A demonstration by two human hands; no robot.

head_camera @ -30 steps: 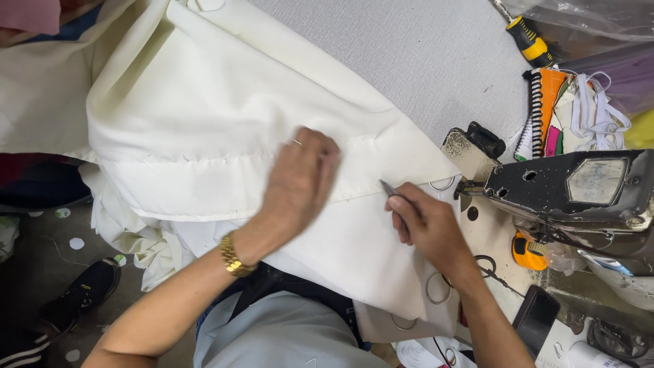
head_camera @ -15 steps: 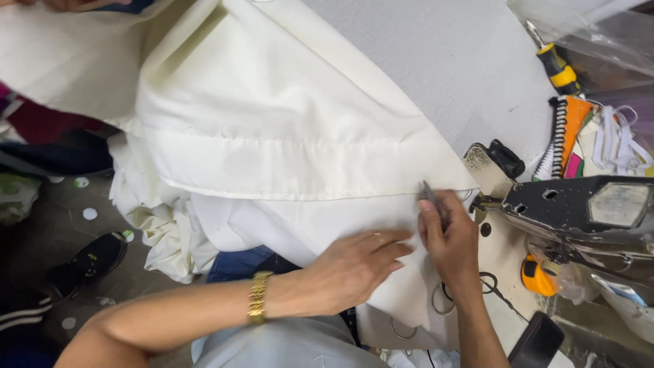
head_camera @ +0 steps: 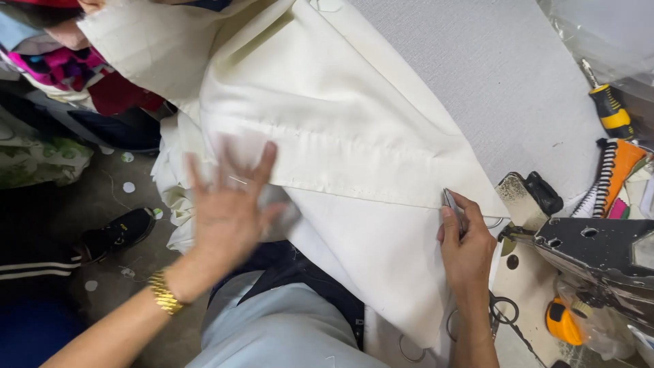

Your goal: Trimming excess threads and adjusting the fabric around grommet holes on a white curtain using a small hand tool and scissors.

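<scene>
A large piece of cream fabric (head_camera: 354, 129) with a stitched seam lies over the grey table and hangs off its near edge. My right hand (head_camera: 466, 245) rests on the cloth at the seam's right end and pinches small metal tweezers (head_camera: 449, 200) against it, just left of the sewing machine (head_camera: 593, 255). My left hand (head_camera: 228, 204), blurred and with fingers spread, hovers over the hanging left part of the fabric, holding nothing. A gold watch sits on its wrist.
A yellow and black screwdriver (head_camera: 610, 109), colourful cloth strips (head_camera: 616, 180), scissors (head_camera: 501, 310) and an orange tape measure (head_camera: 565, 320) lie at the right. Bundled clothes (head_camera: 68, 68) are at upper left. A black shoe (head_camera: 119, 232) stands on the floor.
My left hand swept left, from flat on the cloth near the right hand out to the hanging fabric. The right hand stayed at the seam end with the tweezers.
</scene>
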